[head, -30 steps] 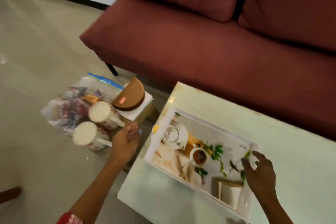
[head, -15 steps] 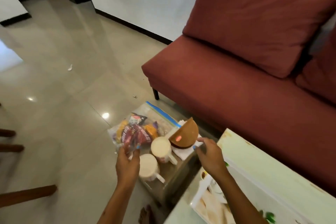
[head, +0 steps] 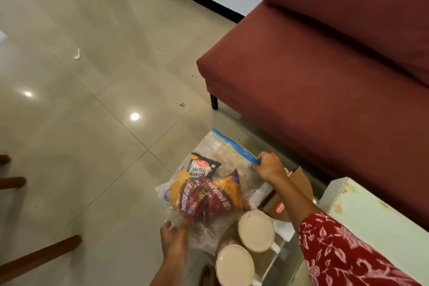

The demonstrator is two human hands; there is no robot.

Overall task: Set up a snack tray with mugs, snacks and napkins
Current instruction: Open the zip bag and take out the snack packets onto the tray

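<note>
A clear zip bag (head: 222, 153) with a blue seal strip lies on a low glass stand and holds several snack packets (head: 204, 195), among them salted peanuts. My left hand (head: 175, 237) grips the bag's near corner, one finger lying over a red packet. My right hand (head: 267, 167) pinches the blue seal strip at the bag's far right end. Two white mugs (head: 256, 231) (head: 234, 264) stand just right of the bag, near me. A brown half-round napkin holder (head: 299, 183) on white napkins (head: 262, 193) sits behind my right forearm. The tray is out of view.
A dark red sofa (head: 325, 76) runs along the back right, its black leg near the stand. The white table's corner (head: 371, 216) shows at right. Tiled floor (head: 92, 100) spreads to the left, with brown wooden chair legs (head: 39, 255) at the lower left.
My right hand moved from the napkin holder to the bag's blue seal strip. My left hand stays on the bag. The view swung left and down, and the tray dropped out of sight.
</note>
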